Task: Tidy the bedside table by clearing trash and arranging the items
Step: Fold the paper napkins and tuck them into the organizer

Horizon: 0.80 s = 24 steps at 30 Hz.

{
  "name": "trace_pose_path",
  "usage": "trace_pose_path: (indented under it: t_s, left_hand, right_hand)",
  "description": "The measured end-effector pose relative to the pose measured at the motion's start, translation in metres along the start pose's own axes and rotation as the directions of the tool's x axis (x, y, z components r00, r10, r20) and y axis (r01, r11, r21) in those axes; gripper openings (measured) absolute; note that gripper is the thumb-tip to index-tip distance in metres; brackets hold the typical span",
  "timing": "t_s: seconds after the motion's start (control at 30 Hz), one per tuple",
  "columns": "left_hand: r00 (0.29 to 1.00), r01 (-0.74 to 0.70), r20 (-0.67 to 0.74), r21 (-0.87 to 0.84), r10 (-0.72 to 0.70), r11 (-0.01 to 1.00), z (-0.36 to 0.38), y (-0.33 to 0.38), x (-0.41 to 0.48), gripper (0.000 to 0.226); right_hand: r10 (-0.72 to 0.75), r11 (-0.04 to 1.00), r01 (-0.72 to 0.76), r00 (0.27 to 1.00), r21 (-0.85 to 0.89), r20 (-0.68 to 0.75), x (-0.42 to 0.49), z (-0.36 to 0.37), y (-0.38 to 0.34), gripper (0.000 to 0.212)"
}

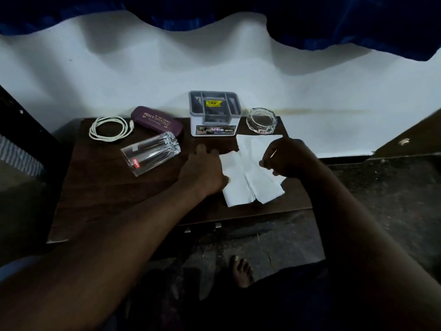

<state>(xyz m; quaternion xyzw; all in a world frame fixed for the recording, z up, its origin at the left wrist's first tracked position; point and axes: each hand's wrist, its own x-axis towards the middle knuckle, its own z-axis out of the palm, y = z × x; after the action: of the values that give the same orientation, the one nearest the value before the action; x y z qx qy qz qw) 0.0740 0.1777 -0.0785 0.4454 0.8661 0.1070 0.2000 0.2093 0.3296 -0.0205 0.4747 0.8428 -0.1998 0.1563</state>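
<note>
Starting with the paper (250,177), we see one thin white sheet, creased down its middle and ragged along its far edge. It lies flat at about three o'clock on the dark, wood-grained bench (107,187). Our left hand (205,168) rests on the sheet's nine o'clock edge, its fingers straight and close together, lying flat. Our right hand (288,158) is over the sheet's two o'clock corner, its fingers curled and pinching one thin pale stick (273,154).

Farther out we count five single items:
- One clear ribbed tumbler (150,155) lies on its side at ten o'clock.
- One white cable (110,129) is coiled in a loop at the far ten o'clock corner.
- One oblong purple case (156,121) with gold lettering sits at eleven.
- One boxy white organiser (214,115) with a grey compartmented top stands at twelve.
- One faceted round glass ashtray (261,121) sits at one o'clock.

One bare foot (241,271) stands on the rough floor (393,199) at six.
</note>
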Motion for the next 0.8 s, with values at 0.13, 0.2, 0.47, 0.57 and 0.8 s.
trace_pose_path:
  t_s: [0.13,0.2,0.47,0.57,0.8]
  left_hand:
    - [0.999,0.035,0.039,-0.019,-0.034,0.999,0.004,0.003,0.007,0.078]
    - [0.999,0.03,0.043,-0.034,-0.029,0.999,0.005,0.005,0.01,0.078]
    - [0.999,-0.042,-0.009,-0.117,0.042,0.992,0.006,0.004,0.022,0.066]
    - [0.993,-0.094,-0.079,-0.155,0.082,0.983,0.004,-0.001,0.027,0.046]
    - [0.994,0.03,0.103,-0.653,0.049,0.756,-0.003,-0.007,0.031,0.028]
  right_hand:
    - [0.002,1.0,-0.002,0.998,-0.01,0.062,-0.004,0.006,0.011,0.031]
    - [-0.024,1.0,0.024,0.997,-0.006,0.079,-0.004,0.012,0.011,0.038]
    - [-0.083,0.996,0.086,0.991,-0.025,0.107,0.004,0.026,-0.004,0.043]
    - [-0.098,0.994,0.094,0.991,0.049,0.093,0.009,0.027,-0.008,0.043]
    - [-0.182,0.946,0.18,0.983,0.269,-0.019,0.02,0.026,-0.014,0.025]
